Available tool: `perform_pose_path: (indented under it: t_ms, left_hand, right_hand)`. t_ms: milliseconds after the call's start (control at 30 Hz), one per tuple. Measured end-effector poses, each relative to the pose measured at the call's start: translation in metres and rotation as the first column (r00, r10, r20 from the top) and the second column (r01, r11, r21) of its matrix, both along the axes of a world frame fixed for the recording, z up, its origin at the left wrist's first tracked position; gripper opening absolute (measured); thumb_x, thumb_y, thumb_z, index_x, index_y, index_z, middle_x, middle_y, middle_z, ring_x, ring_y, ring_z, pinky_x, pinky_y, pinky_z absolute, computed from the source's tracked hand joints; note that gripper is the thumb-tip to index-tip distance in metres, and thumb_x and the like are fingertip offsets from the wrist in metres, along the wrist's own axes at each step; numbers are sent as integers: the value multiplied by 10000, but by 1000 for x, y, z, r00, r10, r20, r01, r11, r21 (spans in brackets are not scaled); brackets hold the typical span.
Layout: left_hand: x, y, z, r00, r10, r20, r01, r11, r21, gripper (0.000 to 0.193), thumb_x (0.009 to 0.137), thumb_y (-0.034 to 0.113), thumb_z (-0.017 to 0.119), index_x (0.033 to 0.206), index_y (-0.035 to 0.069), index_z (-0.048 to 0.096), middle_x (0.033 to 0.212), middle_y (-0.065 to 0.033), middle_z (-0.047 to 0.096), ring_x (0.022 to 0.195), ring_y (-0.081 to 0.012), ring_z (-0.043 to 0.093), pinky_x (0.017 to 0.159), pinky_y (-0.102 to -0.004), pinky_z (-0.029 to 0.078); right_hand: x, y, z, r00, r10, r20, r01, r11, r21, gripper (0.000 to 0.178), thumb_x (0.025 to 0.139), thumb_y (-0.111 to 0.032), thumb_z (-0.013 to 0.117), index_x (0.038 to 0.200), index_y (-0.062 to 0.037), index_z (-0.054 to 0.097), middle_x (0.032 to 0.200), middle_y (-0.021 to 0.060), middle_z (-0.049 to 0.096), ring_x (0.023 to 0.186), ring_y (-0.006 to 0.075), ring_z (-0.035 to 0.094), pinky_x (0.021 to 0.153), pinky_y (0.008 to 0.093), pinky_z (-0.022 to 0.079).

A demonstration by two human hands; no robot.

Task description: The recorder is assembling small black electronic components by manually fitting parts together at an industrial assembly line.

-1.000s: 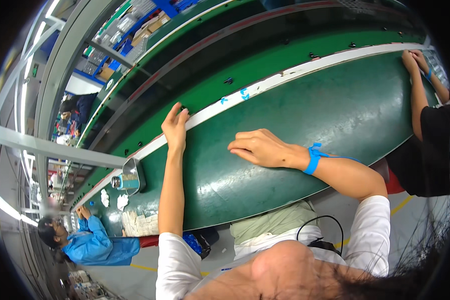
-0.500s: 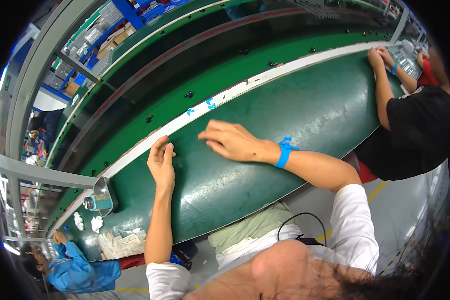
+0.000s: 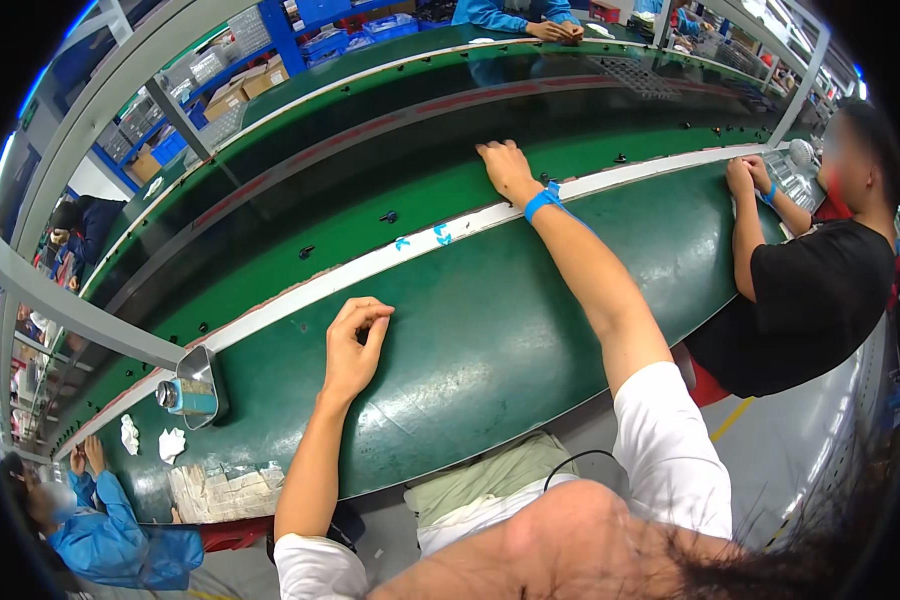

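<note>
My right hand (image 3: 508, 172) reaches over the white rail (image 3: 350, 268) and hovers at or just above the green conveyor belt (image 3: 430, 195). Its fingers are extended, with the tips bent down; what lies under them is hidden. A blue band (image 3: 543, 203) circles that wrist. A small black part (image 3: 545, 178) shows beside the wrist, and another black part (image 3: 388, 217) lies on the belt to the left. Above the green worktop (image 3: 470, 340), my left hand (image 3: 355, 350) is curled, thumb and fingertips brought together. Whatever they may hold cannot be made out.
At the left stand a clear container (image 3: 205, 375) and a blue-labelled bottle (image 3: 185, 397), near crumpled white tissue (image 3: 172, 445). A grey frame bar (image 3: 80, 310) crosses there. Co-workers sit left, in a blue sleeve (image 3: 120, 540), and right, in a black shirt (image 3: 820, 300).
My right hand has moved from above the worktop, away from me and rightward, over the rail to the belt. My left hand has shifted slightly right, its fingers curling in. The head view has tilted up.
</note>
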State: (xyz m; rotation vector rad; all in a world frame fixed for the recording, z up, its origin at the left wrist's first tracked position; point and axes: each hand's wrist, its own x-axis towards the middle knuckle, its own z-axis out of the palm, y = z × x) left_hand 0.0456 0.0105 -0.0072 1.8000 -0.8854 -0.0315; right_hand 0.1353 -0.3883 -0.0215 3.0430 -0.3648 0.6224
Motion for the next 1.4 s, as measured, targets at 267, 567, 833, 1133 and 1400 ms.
perform_pose_path:
  t_ms: [267, 567, 833, 1133, 1400]
  left_hand:
    - [-4, 0, 2, 999, 40, 14, -40, 999, -12, 124, 898, -32, 597, 1004, -24, 660, 1002, -63, 594, 804, -94, 558, 703, -222, 455]
    - [-22, -8, 17, 989, 6, 150, -8, 1000, 17, 231, 871, -7, 652, 1101, 3, 662, 1041, -108, 573, 849, -196, 598, 739, -291, 498]
    - [-26, -2, 10, 990, -142, -9, 142, 988, 57, 270, 863, -61, 636, 1119, 21, 667, 1084, -86, 535, 889, -180, 589, 771, -294, 501]
    - [-32, -6, 6, 856, -269, -441, 25, 874, -485, 222, 906, -79, 584, 1120, -20, 584, 1065, -91, 607, 951, -157, 610, 826, -281, 517]
    - [-33, -3, 7, 939, -233, -254, 114, 906, -408, 196, 908, -54, 610, 1102, -35, 627, 1110, -121, 585, 983, -176, 603, 872, -291, 499]
  right_hand:
    - [-36, 56, 12, 794, 368, 483, -498, 850, 172, 375, 769, 79, 557, 1122, -9, 647, 1039, 153, 619, 909, 319, 605, 806, 376, 517]
    - [-165, 189, 49, 688, 647, 328, -474, 58, 879, 660, 800, 60, 650, 1407, -42, 411, 1170, 136, 546, 826, 162, 635, 730, 275, 548]
    - [-175, 188, 37, 750, 532, 394, -243, -332, 911, 660, 844, 36, 691, 1419, 4, 368, 1219, 132, 504, 938, 138, 635, 824, 242, 546]
    - [-183, 188, 41, 820, 470, 328, -148, -379, 913, 365, 969, -92, 573, 1302, 35, 498, 1057, 129, 634, 883, 162, 650, 734, 271, 543]
    - [-184, 192, 34, 840, 456, 293, -4, -535, 845, 295, 1008, -185, 531, 1183, 46, 585, 958, 138, 673, 806, 167, 658, 662, 273, 539]
